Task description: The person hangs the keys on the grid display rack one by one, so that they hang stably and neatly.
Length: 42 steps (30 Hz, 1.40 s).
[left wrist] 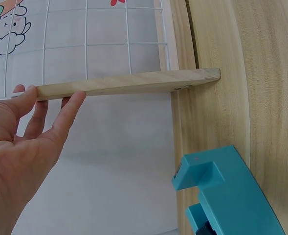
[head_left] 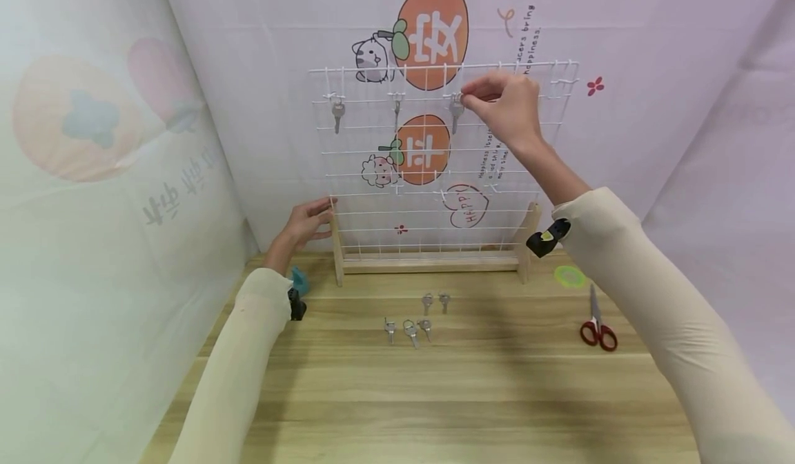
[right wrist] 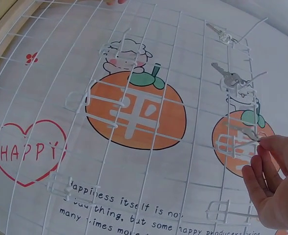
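Observation:
A white wire grid rack (head_left: 373,152) stands upright on a wooden base. My left hand (head_left: 308,221) holds its left wooden post (left wrist: 129,83), thumb on one side and fingers on the other. High on the grid, my right hand (head_left: 511,108) pinches a silver key (head_left: 456,113) by its ring with thumb and forefinger, right at a white hook (right wrist: 227,144). Farther left along the same row, two more keys hang from hooks: one key (head_left: 338,114) near the left edge and another key (head_left: 397,113) in the middle.
Several loose keys (head_left: 410,333) with rings lie on the wooden table (head_left: 397,402) before the rack. Red-handled scissors (head_left: 597,333) and a yellow-green ring (head_left: 569,276) lie at right. A teal tool (left wrist: 232,191) sits beside the left post. Printed cloth (head_left: 279,126) hangs behind.

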Each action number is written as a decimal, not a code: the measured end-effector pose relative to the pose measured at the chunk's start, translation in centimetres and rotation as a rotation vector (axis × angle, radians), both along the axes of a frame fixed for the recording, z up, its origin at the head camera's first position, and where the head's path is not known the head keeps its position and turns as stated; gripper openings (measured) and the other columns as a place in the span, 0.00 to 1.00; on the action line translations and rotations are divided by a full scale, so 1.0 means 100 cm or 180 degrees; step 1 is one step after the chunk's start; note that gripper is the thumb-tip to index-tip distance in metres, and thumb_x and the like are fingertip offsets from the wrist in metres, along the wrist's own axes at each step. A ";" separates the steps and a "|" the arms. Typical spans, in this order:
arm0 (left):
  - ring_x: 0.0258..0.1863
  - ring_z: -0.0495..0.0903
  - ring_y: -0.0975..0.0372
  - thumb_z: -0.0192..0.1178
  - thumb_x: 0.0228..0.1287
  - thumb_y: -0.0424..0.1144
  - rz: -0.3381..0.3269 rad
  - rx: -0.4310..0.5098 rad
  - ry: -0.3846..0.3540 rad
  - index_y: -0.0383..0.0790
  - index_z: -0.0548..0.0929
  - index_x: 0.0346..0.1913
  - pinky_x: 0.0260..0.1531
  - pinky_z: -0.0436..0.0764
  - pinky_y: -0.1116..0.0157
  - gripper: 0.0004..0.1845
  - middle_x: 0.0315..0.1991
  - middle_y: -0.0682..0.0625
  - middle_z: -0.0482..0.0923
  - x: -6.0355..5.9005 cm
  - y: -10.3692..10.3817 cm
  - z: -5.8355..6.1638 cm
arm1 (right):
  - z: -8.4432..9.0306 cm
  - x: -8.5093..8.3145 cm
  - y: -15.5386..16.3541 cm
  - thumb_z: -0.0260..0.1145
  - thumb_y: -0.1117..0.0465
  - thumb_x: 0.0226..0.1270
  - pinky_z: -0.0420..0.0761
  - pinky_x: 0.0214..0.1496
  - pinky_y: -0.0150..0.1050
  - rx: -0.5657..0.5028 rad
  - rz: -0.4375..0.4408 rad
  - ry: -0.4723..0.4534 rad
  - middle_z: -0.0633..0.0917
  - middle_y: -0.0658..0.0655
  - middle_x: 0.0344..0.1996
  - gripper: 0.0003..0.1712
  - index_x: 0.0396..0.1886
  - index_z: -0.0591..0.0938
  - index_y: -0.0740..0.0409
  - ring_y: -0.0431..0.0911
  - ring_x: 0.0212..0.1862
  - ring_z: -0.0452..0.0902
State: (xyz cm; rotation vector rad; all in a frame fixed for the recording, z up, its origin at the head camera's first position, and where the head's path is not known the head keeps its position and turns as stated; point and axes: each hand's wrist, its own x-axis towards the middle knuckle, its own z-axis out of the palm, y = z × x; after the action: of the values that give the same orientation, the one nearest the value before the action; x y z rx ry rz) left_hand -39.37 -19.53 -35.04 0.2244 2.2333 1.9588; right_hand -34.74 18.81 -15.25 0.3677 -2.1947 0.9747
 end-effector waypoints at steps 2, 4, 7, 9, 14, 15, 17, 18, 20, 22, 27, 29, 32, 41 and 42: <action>0.76 0.62 0.41 0.48 0.83 0.30 -0.0014 0.0009 -0.0027 0.39 0.64 0.80 0.71 0.68 0.38 0.27 0.82 0.41 0.55 0.003 0.001 0.004 | -0.001 0.000 0.000 0.73 0.57 0.71 0.82 0.42 0.24 0.0031 0.0005 -0.0006 0.92 0.55 0.44 0.11 0.48 0.92 0.57 0.37 0.40 0.86; 0.76 0.62 0.41 0.49 0.82 0.29 -0.0023 0.0007 -0.0048 0.38 0.64 0.80 0.71 0.68 0.38 0.27 0.82 0.40 0.55 0.005 0.001 0.006 | -0.002 0.000 0.001 0.73 0.57 0.71 0.82 0.43 0.24 0.0049 -0.0009 -0.0002 0.92 0.55 0.45 0.12 0.48 0.92 0.57 0.38 0.41 0.87; 0.76 0.62 0.41 0.49 0.82 0.29 -0.0022 0.0021 -0.0066 0.38 0.64 0.80 0.71 0.68 0.38 0.27 0.82 0.40 0.55 0.006 0.002 0.007 | -0.004 0.002 0.002 0.74 0.56 0.71 0.83 0.44 0.25 0.0034 -0.0007 0.0024 0.92 0.55 0.46 0.12 0.48 0.92 0.56 0.40 0.43 0.88; 0.76 0.63 0.41 0.49 0.82 0.29 -0.0006 0.0014 -0.0055 0.38 0.64 0.80 0.71 0.68 0.39 0.27 0.82 0.41 0.55 0.004 0.002 0.005 | -0.005 0.003 0.003 0.74 0.57 0.70 0.84 0.47 0.25 0.0000 0.0018 0.0034 0.92 0.55 0.46 0.12 0.49 0.92 0.56 0.40 0.44 0.88; 0.75 0.66 0.44 0.51 0.83 0.31 0.0055 -0.0027 0.0012 0.42 0.67 0.79 0.70 0.71 0.41 0.26 0.81 0.43 0.57 -0.004 0.000 -0.005 | -0.010 0.011 0.006 0.74 0.59 0.70 0.85 0.51 0.28 0.0008 0.0129 0.0004 0.91 0.57 0.47 0.13 0.51 0.91 0.58 0.41 0.45 0.88; 0.75 0.66 0.44 0.51 0.82 0.32 0.0064 -0.0030 0.0025 0.42 0.68 0.79 0.70 0.72 0.42 0.26 0.81 0.43 0.58 -0.006 0.000 -0.006 | -0.012 0.013 0.007 0.74 0.58 0.70 0.85 0.52 0.28 0.0035 0.0145 -0.0013 0.91 0.57 0.47 0.14 0.52 0.90 0.58 0.42 0.45 0.88; 0.74 0.67 0.44 0.51 0.82 0.32 0.0078 -0.0038 0.0049 0.42 0.68 0.79 0.69 0.73 0.42 0.26 0.81 0.43 0.58 -0.008 -0.001 -0.008 | -0.016 0.017 0.008 0.74 0.58 0.70 0.86 0.52 0.29 0.0095 0.0170 -0.0038 0.91 0.58 0.47 0.14 0.52 0.90 0.59 0.43 0.45 0.88; 0.74 0.67 0.44 0.51 0.82 0.32 0.0081 -0.0040 0.0058 0.42 0.69 0.78 0.69 0.73 0.42 0.26 0.81 0.43 0.59 -0.008 -0.001 -0.009 | -0.018 0.019 0.008 0.74 0.57 0.71 0.86 0.52 0.29 0.0126 0.0176 -0.0052 0.91 0.57 0.47 0.15 0.52 0.90 0.58 0.44 0.46 0.88; 0.74 0.67 0.44 0.51 0.82 0.31 0.0078 -0.0042 0.0065 0.42 0.68 0.78 0.69 0.73 0.41 0.26 0.81 0.42 0.59 -0.009 -0.001 -0.009 | -0.024 0.022 0.008 0.74 0.57 0.70 0.86 0.52 0.29 0.0181 0.0214 -0.0031 0.91 0.57 0.46 0.15 0.52 0.90 0.59 0.45 0.46 0.88; 0.74 0.67 0.43 0.51 0.82 0.31 0.0075 -0.0040 0.0065 0.41 0.68 0.79 0.69 0.73 0.41 0.26 0.81 0.42 0.58 -0.009 -0.001 -0.009 | -0.029 0.024 0.009 0.74 0.58 0.70 0.86 0.52 0.29 0.0205 0.0269 0.0007 0.92 0.57 0.45 0.14 0.51 0.91 0.59 0.46 0.46 0.88; 0.73 0.68 0.44 0.51 0.82 0.31 0.0086 -0.0053 0.0070 0.42 0.68 0.78 0.69 0.73 0.42 0.26 0.81 0.43 0.59 -0.010 0.000 -0.009 | -0.046 0.028 0.010 0.75 0.60 0.69 0.86 0.49 0.26 0.0234 0.0428 0.0049 0.92 0.58 0.43 0.12 0.48 0.91 0.60 0.48 0.44 0.89; 0.73 0.69 0.44 0.51 0.82 0.32 0.0100 -0.0066 0.0074 0.42 0.69 0.78 0.68 0.75 0.43 0.26 0.81 0.43 0.59 -0.010 0.000 -0.010 | -0.054 0.029 0.010 0.75 0.61 0.68 0.85 0.48 0.25 0.0256 0.0495 0.0041 0.92 0.59 0.43 0.12 0.48 0.91 0.61 0.49 0.44 0.89; 0.73 0.68 0.44 0.51 0.83 0.32 0.0096 -0.0078 0.0075 0.42 0.68 0.78 0.68 0.75 0.43 0.26 0.81 0.43 0.59 -0.011 0.000 -0.010 | -0.066 0.031 0.011 0.76 0.63 0.67 0.86 0.48 0.26 0.0292 0.0613 0.0040 0.92 0.60 0.42 0.11 0.47 0.91 0.62 0.51 0.43 0.90; 0.75 0.63 0.41 0.50 0.82 0.28 0.0029 0.0047 -0.0089 0.38 0.66 0.79 0.72 0.68 0.39 0.27 0.82 0.41 0.55 -0.001 0.004 0.006 | -0.097 0.037 0.008 0.78 0.66 0.64 0.87 0.47 0.27 0.0293 0.0855 -0.0134 0.92 0.60 0.40 0.11 0.46 0.91 0.63 0.49 0.41 0.90; 0.75 0.63 0.41 0.50 0.82 0.28 0.0031 0.0045 -0.0108 0.37 0.66 0.79 0.72 0.68 0.39 0.27 0.82 0.41 0.55 0.000 0.004 0.008 | -0.100 0.037 0.008 0.78 0.66 0.64 0.87 0.47 0.27 0.0291 0.0863 -0.0163 0.92 0.59 0.39 0.11 0.46 0.91 0.63 0.49 0.41 0.90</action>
State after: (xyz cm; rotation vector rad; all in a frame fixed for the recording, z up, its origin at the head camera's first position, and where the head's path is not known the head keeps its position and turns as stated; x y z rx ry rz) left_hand -39.36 -19.12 -34.29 0.1808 2.2046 1.9687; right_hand -30.99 19.59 -25.21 0.7047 -2.2809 1.0375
